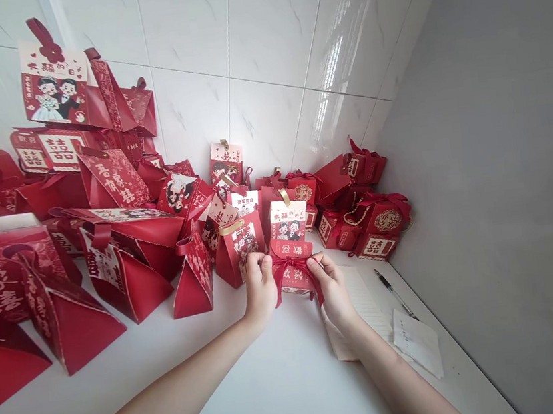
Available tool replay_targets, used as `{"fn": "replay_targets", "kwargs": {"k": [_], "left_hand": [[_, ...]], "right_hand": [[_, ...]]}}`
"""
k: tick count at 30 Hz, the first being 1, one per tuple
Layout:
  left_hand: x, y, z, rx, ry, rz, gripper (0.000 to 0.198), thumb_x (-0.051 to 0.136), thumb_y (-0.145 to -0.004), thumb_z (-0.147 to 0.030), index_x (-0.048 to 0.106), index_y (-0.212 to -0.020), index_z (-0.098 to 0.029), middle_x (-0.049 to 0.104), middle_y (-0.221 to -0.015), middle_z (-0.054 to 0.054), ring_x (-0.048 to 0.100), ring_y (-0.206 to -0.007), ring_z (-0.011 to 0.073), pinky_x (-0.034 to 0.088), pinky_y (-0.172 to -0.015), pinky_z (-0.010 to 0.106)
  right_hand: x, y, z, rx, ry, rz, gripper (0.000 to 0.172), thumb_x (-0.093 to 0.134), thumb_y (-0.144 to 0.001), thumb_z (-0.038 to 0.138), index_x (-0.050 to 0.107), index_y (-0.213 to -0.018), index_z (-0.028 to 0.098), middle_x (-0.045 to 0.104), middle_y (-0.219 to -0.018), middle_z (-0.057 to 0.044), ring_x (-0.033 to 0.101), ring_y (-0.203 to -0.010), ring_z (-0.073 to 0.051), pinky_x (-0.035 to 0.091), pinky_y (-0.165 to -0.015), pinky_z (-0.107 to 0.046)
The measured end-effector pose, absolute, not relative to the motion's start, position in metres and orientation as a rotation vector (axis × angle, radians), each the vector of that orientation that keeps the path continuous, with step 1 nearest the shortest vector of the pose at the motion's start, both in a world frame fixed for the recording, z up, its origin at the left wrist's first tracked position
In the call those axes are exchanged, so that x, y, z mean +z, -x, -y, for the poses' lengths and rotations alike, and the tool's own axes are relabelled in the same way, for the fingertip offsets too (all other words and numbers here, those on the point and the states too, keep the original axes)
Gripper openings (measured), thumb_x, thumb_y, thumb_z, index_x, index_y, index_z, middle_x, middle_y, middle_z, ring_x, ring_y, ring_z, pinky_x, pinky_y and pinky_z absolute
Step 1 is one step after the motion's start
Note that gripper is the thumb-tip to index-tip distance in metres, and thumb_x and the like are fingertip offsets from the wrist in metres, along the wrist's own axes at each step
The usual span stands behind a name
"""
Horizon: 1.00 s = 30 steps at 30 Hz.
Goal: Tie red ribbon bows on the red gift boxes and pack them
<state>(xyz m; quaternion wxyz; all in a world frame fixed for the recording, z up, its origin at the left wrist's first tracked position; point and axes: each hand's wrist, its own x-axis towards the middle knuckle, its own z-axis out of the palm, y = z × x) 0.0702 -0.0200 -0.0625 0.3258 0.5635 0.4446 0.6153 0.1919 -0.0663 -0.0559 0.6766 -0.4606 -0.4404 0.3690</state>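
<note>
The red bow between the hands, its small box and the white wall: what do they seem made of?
Bow: probably ribbon, perhaps satin, given its soft loops and drooping tails.
Small box: likely smooth printed card, with flat, lettered panels.
White wall: apparently glossy ceramic tile, from straight joints and bright reflections.

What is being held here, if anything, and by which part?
The ribbon bow on a small red box: right hand pinches its right side; left hand is at its left, exact grip unclear.
</note>
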Motion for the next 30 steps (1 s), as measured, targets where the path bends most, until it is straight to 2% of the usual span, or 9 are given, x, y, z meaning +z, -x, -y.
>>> {"fn": "replay_targets", "kwargs": {"k": [6, 13, 17, 19, 23, 26, 30], "left_hand": [[-0.061, -0.071, 0.021, 1.588, -1.419, -1.148, 0.013, 0.039, -0.085, -0.025, 0.043, -0.073, -0.021, 0.052, -0.072, 0.001, 0.05, -0.073, 0.0178, 0.041, -0.069, 0.031], [-0.059, -0.07, 0.024, 1.582, -1.412, -1.087, 0.013, 0.039, -0.086, -0.026, 0.043, -0.074, -0.021, 0.053, -0.072, 0.0, 0.051, -0.07, 0.0165, 0.043, -0.067, 0.028], [-0.053, -0.068, 0.023, 1.54, -1.431, -1.042, 0.017, 0.042, -0.085, -0.032, 0.045, -0.073, -0.021, 0.055, -0.073, 0.0, 0.053, -0.073, 0.0167, 0.043, -0.069, 0.028], [-0.051, -0.066, 0.022, 1.469, -1.419, -1.026, 0.019, 0.042, -0.085, -0.036, 0.046, -0.074, -0.021, 0.054, -0.072, 0.0, 0.053, -0.073, 0.0168, 0.043, -0.069, 0.028], [-0.047, -0.063, 0.02, 1.401, -1.406, -1.073, 0.021, 0.043, -0.082, -0.042, 0.042, -0.076, -0.021, 0.05, -0.071, -0.001, 0.051, -0.07, 0.0174, 0.041, -0.067, 0.03], [-0.046, -0.06, 0.02, 1.414, -1.661, -1.123, 0.023, 0.052, -0.075, -0.041, 0.039, -0.072, -0.022, 0.047, -0.074, 0.0, 0.048, -0.075, 0.0195, 0.039, -0.073, 0.034], [-0.045, -0.058, 0.02, 1.42, -2.059, -1.193, 0.017, 0.059, -0.068, -0.027, 0.044, -0.068, -0.021, 0.049, -0.078, 0.001, 0.046, -0.082, 0.0215, 0.036, -0.079, 0.037]], "right_hand": [[-0.055, -0.193, 0.066, 0.987, 0.947, 0.892, 0.036, 0.067, -0.072, 0.048, 0.045, -0.067, 0.021, 0.043, -0.056, 0.007, 0.034, -0.042, -0.007, 0.028, -0.037, -0.018], [-0.048, -0.191, 0.067, 1.042, 0.865, 0.806, 0.038, 0.077, -0.062, 0.043, 0.048, -0.063, 0.019, 0.051, -0.06, 0.006, 0.045, -0.051, -0.007, 0.041, -0.05, -0.018], [-0.043, -0.193, 0.069, 0.992, 0.964, 0.815, 0.039, 0.075, -0.062, 0.047, 0.048, -0.063, 0.018, 0.051, -0.06, 0.005, 0.044, -0.049, -0.007, 0.04, -0.047, -0.019], [-0.041, -0.196, 0.069, 0.948, 1.04, 0.847, 0.04, 0.072, -0.064, 0.05, 0.048, -0.065, 0.018, 0.047, -0.057, 0.006, 0.04, -0.045, -0.007, 0.034, -0.04, -0.018], [-0.036, -0.201, 0.073, 0.787, 1.179, 0.959, 0.04, 0.061, -0.073, 0.058, 0.043, -0.072, 0.022, 0.039, -0.055, 0.008, 0.034, -0.039, -0.007, 0.024, -0.033, -0.018], [-0.033, -0.205, 0.077, 0.542, 1.272, 1.197, 0.035, 0.058, -0.076, 0.052, 0.04, -0.072, 0.023, 0.042, -0.06, 0.007, 0.038, -0.045, -0.009, 0.031, -0.039, -0.021], [-0.032, -0.212, 0.081, 0.069, 1.358, 1.56, 0.027, 0.059, -0.077, 0.038, 0.041, -0.065, 0.022, 0.044, -0.064, 0.003, 0.04, -0.054, -0.011, 0.035, -0.051, -0.025]]}}
